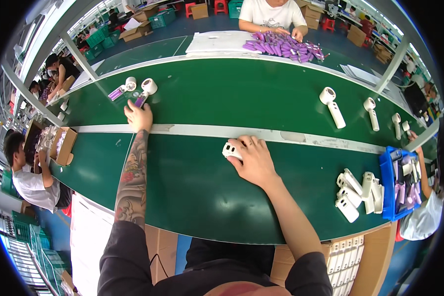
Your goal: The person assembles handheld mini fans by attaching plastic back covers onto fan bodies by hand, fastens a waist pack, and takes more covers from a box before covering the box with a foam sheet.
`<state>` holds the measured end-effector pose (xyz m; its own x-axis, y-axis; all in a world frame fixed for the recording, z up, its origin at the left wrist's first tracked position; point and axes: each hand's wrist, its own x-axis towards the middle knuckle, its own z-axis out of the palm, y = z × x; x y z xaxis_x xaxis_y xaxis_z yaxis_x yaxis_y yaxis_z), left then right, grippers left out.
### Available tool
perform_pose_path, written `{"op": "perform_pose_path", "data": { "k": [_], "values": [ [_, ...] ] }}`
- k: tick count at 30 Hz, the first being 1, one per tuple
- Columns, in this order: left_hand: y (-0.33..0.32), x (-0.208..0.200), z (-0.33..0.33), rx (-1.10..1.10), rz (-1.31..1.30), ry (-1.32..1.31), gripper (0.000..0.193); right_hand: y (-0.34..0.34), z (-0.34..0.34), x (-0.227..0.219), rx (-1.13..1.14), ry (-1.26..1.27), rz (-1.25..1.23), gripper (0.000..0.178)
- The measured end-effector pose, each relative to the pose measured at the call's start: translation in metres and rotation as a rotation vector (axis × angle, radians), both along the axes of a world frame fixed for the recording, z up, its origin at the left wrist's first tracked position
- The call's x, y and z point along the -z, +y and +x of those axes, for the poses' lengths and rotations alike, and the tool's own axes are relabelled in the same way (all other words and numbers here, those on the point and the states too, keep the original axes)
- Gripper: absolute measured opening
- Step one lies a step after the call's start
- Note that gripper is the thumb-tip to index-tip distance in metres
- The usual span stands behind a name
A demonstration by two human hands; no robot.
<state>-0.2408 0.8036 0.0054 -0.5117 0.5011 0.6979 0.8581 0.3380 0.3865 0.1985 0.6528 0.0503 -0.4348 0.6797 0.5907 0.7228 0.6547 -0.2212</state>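
Note:
My left hand (139,117) reaches over the green belt, its fingers closed on the purple handle end of a white round-headed part (149,87), which looks like a handheld fan. Just left of it lies a similar white fan part (130,84) with a purple cylinder. My right hand (254,160) is closed on a white plastic handle shell (231,151), held at the green bench; two dark slots show on its end, and the palm hides the rest. Several white handle shells (349,195) are heaped on the bench to the right.
A blue bin (388,192) of white and purple parts stands at the right. More white fan parts (332,107) lie on the belt (232,93). Across it, a person handles a purple pile (286,47). A pale rail (222,130) divides belt and bench; a carton (380,259) sits below.

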Motion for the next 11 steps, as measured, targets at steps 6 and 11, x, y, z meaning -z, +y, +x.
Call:
{"op": "perform_pose_path", "data": {
  "k": [6,11],
  "values": [
    [0.006,-0.008,-0.027,-0.007,-0.349,0.075,0.060,0.000,-0.005,0.009,0.055,-0.054,-0.083,0.037],
    [0.003,-0.049,0.012,0.184,-0.621,-0.404,0.046,-0.001,0.007,0.010,0.064,0.048,-0.201,0.037]
  ]
}}
